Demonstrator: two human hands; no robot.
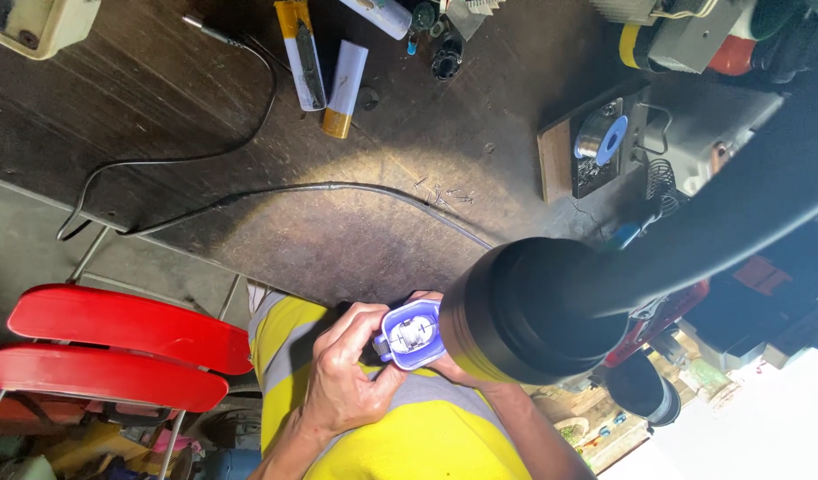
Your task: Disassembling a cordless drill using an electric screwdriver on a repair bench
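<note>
Head view: both hands hold a small purple open housing (411,334) close to the yellow-and-grey vest (426,436), below the edge of the dark surface (338,231). The left hand (347,373) has its grip closed around the housing's left side. The right hand (458,369), partly hidden behind a black lamp head (538,311), supports the housing from the right.

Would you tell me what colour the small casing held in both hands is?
The small casing is lavender-purple, clearest in the head view.
</note>
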